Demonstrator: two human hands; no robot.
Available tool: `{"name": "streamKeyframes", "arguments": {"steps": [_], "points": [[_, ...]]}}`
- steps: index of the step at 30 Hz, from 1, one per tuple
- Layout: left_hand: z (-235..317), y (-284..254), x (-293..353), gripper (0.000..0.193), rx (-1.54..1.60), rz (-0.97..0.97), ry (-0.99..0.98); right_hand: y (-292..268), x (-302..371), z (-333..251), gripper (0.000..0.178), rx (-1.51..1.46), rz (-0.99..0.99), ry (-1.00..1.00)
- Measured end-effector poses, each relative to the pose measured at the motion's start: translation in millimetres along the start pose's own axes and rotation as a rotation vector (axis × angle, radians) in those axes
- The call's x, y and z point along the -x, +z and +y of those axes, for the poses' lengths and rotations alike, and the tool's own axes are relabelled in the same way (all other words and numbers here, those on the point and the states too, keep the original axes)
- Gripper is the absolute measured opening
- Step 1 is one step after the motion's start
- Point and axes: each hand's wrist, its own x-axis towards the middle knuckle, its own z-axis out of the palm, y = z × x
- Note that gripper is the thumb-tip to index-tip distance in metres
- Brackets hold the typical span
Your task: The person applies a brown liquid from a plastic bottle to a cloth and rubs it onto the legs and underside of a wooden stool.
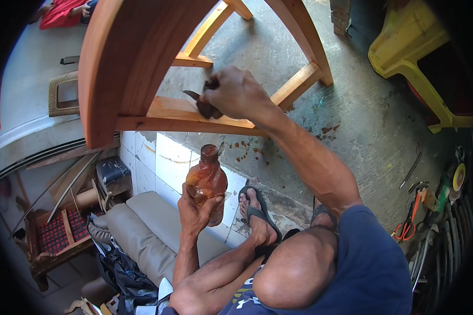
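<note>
My left hand (195, 214) is wrapped round a clear plastic bottle (207, 181) with reddish-brown liquid or staining inside. The bottle stands upright, its neck pointing toward the wooden frame. My right hand (235, 94) is closed on a dark, crumpled rag (209, 107), which touches the lower crosspiece of a curved wooden furniture frame (186, 125). One pointed end of the rag sticks out to the left. The frame's wide left side is red-brown, while parts of the crosspiece look lighter and glossy. My right fingers are partly hidden and slightly blurred.
Brown drops spot the concrete floor (294, 157) beside white tiles. A yellow plastic chair (410, 42) lies at the upper right. Orange-handled scissors (405, 230) and other tools are at the right. Grey cushions (142, 231) and a patterned wooden seat (63, 231) stand at the left.
</note>
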Motion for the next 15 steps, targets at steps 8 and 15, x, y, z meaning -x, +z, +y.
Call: {"name": "streamKeyframes", "arguments": {"steps": [8, 15], "points": [[13.6, 1.3, -4.1, 0.067, 0.106, -0.002, 0.073, 12.6, -37.9, -38.7, 0.023, -0.564, -0.083, -0.532], [8.1, 0.1, 0.1, 0.069, 0.109, -0.019, 0.059, 12.3, -29.8, 11.7, 0.014, 0.133, 0.175, -0.689]]}}
